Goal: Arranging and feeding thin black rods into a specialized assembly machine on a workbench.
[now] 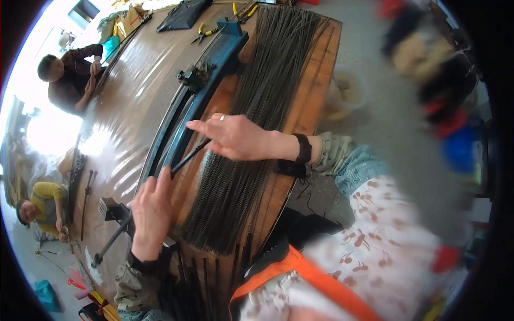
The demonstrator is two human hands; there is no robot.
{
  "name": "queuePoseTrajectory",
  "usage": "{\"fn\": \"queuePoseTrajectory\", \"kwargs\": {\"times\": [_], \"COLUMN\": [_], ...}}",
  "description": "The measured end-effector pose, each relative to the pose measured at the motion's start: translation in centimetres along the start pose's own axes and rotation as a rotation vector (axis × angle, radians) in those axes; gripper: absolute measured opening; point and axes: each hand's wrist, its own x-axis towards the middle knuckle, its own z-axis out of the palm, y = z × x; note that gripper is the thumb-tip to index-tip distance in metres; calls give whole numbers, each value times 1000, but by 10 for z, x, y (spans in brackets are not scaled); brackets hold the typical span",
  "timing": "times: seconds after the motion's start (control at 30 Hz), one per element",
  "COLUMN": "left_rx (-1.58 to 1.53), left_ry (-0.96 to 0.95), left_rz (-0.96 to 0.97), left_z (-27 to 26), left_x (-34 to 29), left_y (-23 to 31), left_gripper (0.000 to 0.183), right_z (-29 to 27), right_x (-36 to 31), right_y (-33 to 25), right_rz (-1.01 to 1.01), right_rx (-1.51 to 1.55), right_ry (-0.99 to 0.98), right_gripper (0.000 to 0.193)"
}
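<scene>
A thin dark rod (187, 159) runs slantwise between my hands, with a small knob at its lower left end. My left hand (152, 211) is closed round it near the middle. The fingers of my right hand (235, 137) pinch its upper end, with the index finger stretched out over a long blue metal rail fixture (215, 80). A dark clamp block (195, 76) sits on this fixture. Just beyond and under my right hand lies a thick bundle of long, thin dark strips (273, 64) with ridged, spring-like lengths, on a wooden board (316, 75).
Yellow-handled pliers (206, 33) and a black bag (183, 14) lie at the table's far end. Clear plastic sheeting (144, 69) covers the table. Two people work along its left side. More dark rods (206, 278) stand below my left arm. A pale bucket (350, 91) stands right.
</scene>
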Motion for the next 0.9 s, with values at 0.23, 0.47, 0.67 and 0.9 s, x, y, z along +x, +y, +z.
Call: {"fn": "queuePoseTrajectory", "kwargs": {"times": [0.23,0.47,0.67,0.9], "left_rx": [147,23,62,210], "left_ry": [91,16,46,369], "left_rz": [-75,-114,-173,-673], "left_z": [-40,-46,-47,-89], "left_x": [-65,-84,-132,-236], "left_y": [-32,-10,-30,-97], "left_gripper": [39,50,65,20], "right_z": [-18,27,60,65], "right_x": [-12,18,5,25], "right_y": [15,-75,-47,-13], "right_rz": [258,-115,-283,-135], "right_rx": [397,487,154,-1], "right_ry": [-212,130,168,6], "right_gripper": [24,24,43,40]}}
